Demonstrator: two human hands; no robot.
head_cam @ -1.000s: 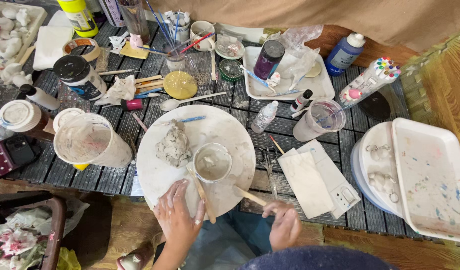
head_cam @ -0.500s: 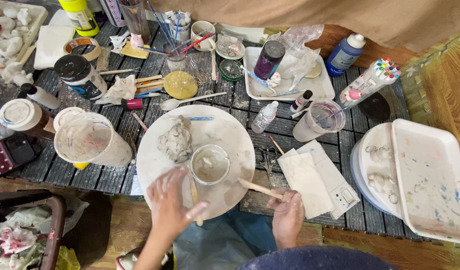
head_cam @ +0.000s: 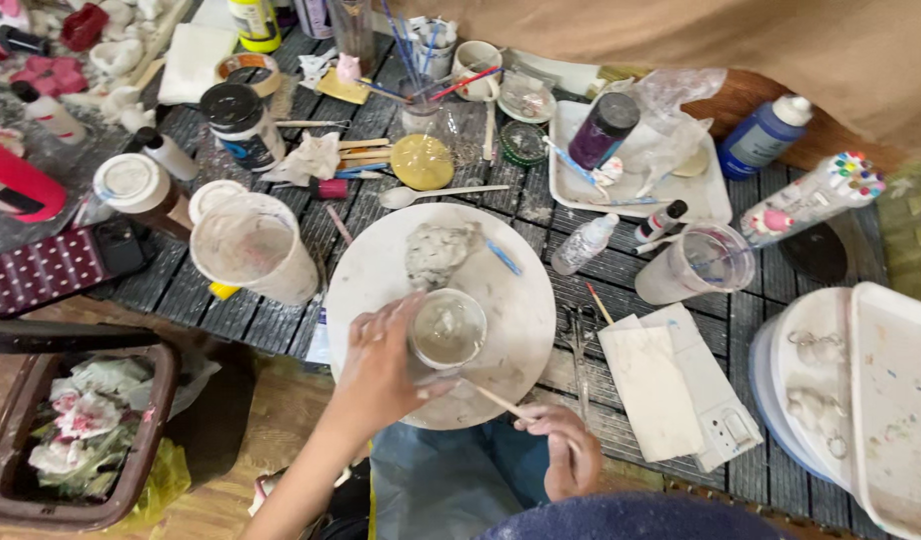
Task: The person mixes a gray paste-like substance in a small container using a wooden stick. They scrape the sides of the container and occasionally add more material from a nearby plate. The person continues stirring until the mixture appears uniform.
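the left hand (head_cam: 381,375) curls its fingers (head_cam: 406,318) partway round a small clear cup (head_cam: 448,328), steadying it on the round white board (head_cam: 436,310). the right hand (head_cam: 566,450) pinches a thin wooden stick (head_cam: 493,398), tip at the cup's base. looks like the mixing stage; next the stick needs lifting into the cup. a grey clay lump (head_cam: 439,252) lies just beyond the fingers.

A blue squeeze bottle (head_cam: 767,134) stands at the far right of the desk (head_cam: 621,270), beside a white tray (head_cam: 636,165) holding a dark jar (head_cam: 603,130). A brown bin (head_cam: 71,430) of crumpled paper sits on the floor.
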